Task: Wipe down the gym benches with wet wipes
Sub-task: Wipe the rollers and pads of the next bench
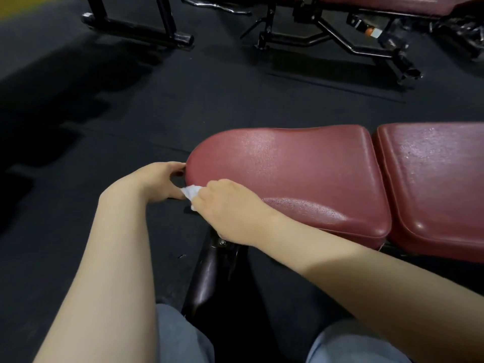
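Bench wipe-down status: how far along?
Done, apparently: the near bench's red vinyl seat pad and back pad glisten. In hand: right hand rubs the white wet wipe on the seat's rounded tip; left hand steadies it. Left: far red bench.

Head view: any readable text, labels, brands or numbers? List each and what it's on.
None readable.
Near bench seat pad, wipe: no print visible.
Far bench frame: a small white and orange patch, maybe a label, too small and blurred to read.
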Action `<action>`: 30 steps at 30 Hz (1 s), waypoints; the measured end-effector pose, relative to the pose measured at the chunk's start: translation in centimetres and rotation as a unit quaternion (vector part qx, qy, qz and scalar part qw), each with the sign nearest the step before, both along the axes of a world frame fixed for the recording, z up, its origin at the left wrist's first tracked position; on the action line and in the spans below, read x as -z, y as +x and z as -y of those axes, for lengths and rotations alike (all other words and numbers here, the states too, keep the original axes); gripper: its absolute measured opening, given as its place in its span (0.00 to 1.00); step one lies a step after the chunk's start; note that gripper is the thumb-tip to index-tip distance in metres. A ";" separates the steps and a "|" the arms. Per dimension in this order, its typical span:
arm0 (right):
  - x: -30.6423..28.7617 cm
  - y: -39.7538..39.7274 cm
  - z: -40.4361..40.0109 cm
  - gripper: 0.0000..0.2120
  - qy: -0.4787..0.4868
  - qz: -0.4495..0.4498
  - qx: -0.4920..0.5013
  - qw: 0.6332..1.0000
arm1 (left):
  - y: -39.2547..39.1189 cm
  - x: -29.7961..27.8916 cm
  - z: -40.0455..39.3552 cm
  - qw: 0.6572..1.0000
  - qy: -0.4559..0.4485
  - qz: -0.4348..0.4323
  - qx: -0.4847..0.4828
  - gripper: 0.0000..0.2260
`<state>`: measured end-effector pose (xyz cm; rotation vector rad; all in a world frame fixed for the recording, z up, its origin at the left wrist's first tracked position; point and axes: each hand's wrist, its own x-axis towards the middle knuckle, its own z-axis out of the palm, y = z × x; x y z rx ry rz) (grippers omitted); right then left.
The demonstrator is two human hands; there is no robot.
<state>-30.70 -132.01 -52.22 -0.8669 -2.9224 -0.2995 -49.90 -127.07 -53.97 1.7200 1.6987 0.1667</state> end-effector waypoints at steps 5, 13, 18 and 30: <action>-0.5 7.3 3.4 0.31 0.036 -0.145 0.062 0.987 | -0.1 -0.2 -0.5 1.000 -0.018 -0.017 -0.007 0.33; -2.8 19.4 9.4 0.12 0.020 0.028 0.212 0.977 | 1.0 -1.3 -0.1 0.998 -0.034 -0.058 -0.013 0.33; -3.7 21.2 11.6 0.10 -0.038 -0.103 0.380 0.918 | 1.8 -1.0 -0.4 0.997 -0.043 -0.065 -0.006 0.29; -6.3 20.2 -6.0 0.13 -0.041 -0.060 0.467 0.881 | 3.9 -1.8 0.0 0.990 0.044 0.025 -0.131 0.20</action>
